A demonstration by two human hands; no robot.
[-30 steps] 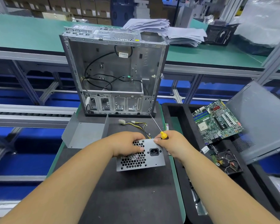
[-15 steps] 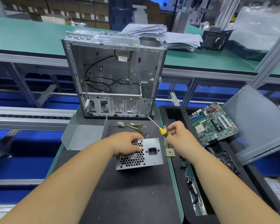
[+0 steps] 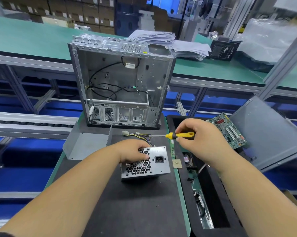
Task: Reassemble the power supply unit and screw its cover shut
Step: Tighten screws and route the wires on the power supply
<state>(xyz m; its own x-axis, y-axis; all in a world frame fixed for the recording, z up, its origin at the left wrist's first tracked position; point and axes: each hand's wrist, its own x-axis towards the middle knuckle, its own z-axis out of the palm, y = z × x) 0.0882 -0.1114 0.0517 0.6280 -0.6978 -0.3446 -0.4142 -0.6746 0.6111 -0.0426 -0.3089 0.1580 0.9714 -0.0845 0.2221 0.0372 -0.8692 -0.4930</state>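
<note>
Two bare hands work over the grey steel power supply unit, which sits on the black foam mat with its honeycomb vent and mains socket facing the camera. Nearest, the left hand lies on the unit's top edge, fingers curled down over the perforated face and gripping it steady. Just right of that hand and a little higher, the right hand pinches a yellow-and-black-handled screwdriver, its thin shaft lying almost level and pointing left, the tip above the bundle of yellow and black wires that trails from the back of the unit. No screw is visible at the tip. Judging by this, the step in hand is bringing the driver to a cover screw; it would go best with the left hand pressing the box flat, the tip seated square in the screw head, and the wires kept clear of the seam. Left of the left hand lies a bent grey sheet-metal panel; beyond both hands stands the open silver computer case; right of the right hand rests a green circuit board.
</note>
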